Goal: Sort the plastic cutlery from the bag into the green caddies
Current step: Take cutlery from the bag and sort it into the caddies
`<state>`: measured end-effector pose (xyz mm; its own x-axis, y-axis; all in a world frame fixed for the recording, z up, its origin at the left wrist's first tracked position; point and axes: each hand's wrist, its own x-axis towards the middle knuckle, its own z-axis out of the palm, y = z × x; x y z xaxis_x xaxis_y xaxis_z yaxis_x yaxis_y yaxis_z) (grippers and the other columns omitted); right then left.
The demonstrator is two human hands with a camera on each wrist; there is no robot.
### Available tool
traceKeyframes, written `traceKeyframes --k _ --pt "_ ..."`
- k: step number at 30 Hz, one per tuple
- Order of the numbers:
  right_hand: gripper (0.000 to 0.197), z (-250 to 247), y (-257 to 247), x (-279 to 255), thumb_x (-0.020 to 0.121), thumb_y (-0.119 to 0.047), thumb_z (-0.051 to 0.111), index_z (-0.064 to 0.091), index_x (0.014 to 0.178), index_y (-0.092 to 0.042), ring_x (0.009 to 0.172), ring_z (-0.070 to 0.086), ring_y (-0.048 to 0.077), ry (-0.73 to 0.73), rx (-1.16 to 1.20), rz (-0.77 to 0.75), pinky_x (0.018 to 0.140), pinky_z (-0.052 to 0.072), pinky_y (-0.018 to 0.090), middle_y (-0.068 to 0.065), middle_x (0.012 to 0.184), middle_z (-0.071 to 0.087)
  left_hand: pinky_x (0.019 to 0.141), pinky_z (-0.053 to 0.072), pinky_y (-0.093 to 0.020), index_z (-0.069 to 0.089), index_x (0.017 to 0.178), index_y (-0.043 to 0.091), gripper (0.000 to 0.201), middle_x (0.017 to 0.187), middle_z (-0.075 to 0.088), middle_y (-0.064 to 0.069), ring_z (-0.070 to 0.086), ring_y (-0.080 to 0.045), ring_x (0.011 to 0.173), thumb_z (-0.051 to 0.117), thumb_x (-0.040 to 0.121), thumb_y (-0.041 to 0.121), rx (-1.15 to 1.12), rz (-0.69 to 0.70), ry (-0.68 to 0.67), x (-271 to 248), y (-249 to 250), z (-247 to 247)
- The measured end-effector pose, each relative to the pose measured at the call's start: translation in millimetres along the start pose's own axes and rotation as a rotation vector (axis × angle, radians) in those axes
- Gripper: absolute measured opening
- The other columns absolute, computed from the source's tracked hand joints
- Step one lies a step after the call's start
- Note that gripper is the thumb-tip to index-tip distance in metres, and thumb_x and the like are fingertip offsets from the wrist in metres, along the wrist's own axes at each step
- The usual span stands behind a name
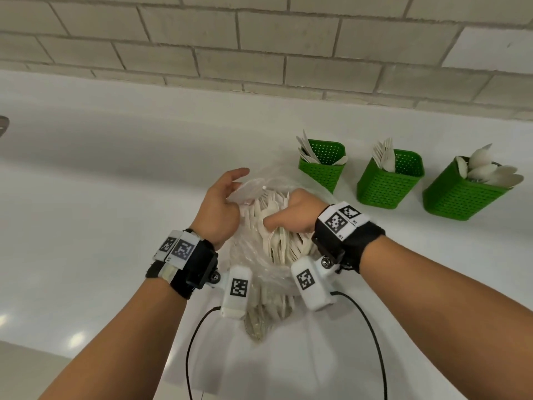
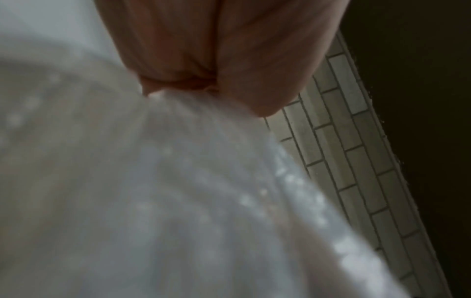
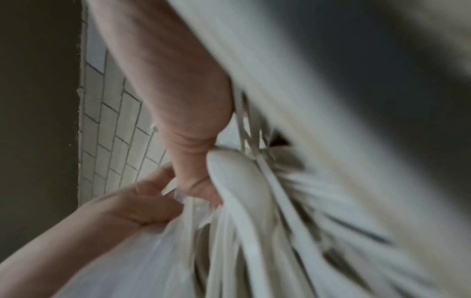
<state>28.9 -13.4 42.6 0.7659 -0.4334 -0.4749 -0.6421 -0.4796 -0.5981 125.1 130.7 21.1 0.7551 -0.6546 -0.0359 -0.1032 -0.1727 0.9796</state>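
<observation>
Two hands are working at the clear bag [image 1: 259, 255] lying on the white worktop [image 1: 101, 183]: left hand [image 1: 219, 209] pinching its rim, right hand [image 1: 297, 212] inside, fingers curling round cutlery [image 1: 277, 241]; three green caddies [image 1: 389, 180] are standing right.

Three green caddies [image 1: 389, 180] are standing on the counter [image 1: 115, 197], one clear bag [image 1: 259, 255], two hands [image 1: 219, 215] working.
</observation>
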Motion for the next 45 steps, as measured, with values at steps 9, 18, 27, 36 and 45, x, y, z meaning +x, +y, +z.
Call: traceKeyframes --k 9,18,27,36,45 --pt "0.038 11 12 -14 0.06 -0.029 0.088 0.068 0.091 -0.018 0.083 0.067 0.014 -0.087 0.211 -0.019 0.076 0.056 0.027 -0.001 0.09 0.072 0.082 0.055 -0.028 0.064 0.118 0.024 0.079 0.111 0.064 -0.006 0.062 -0.006 0.102 0.028 0.067 -0.025 0.033 0.065 0.023 5 8 7" --pt "0.021 1 11 -38 0.067 -0.016 0.073 0.071 0.086 -0.007 0.082 0.071 0.028 -0.027 0.378 -0.209 0.082 0.056 0.048 0.017 0.09 0.073 0.072 0.059 -0.034 0.07 0.096 0.024 0.062 0.098 0.073 -0.004 0.07 -0.02 0.091 0.032 0.076 -0.02 0.047 -0.004 0.084 8 10 -8" --pt "0.032 22 5 -28 0.07 -0.007 0.081 0.071 0.1 -0.014 0.082 0.07 0.01 -0.145 0.394 -0.269 0.082 0.057 0.029 0.003 0.093 0.075 0.087 0.056 -0.048 0.066 0.108 0.019 0.056 0.104 0.071 -0.002 0.068 -0.026 0.098 0.036 0.079 -0.019 0.017 -0.022 0.013 1 19 13" --pt "0.031 28 16 -37 0.071 -0.007 0.075 0.071 0.1 -0.017 0.093 0.07 0.018 -0.008 0.509 -0.345 0.091 0.055 0.043 0.004 0.096 0.075 0.068 0.057 -0.02 0.057 0.12 0.022 0.076 0.105 0.059 -0.007 0.058 -0.015 0.103 0.024 0.073 -0.026 0.013 0.076 0.003 -7 29 6" --pt "0.022 9 20 -60 0.08 -0.001 0.072 0.067 0.097 -0.013 0.09 0.067 0.01 0.118 0.521 -0.558 0.082 0.052 0.021 0.0 0.094 0.072 0.077 0.06 -0.033 0.066 0.113 0.022 0.077 0.114 0.062 -0.01 0.062 -0.017 0.106 0.024 0.072 -0.028 0.001 0.131 0.032 -6 31 -11"
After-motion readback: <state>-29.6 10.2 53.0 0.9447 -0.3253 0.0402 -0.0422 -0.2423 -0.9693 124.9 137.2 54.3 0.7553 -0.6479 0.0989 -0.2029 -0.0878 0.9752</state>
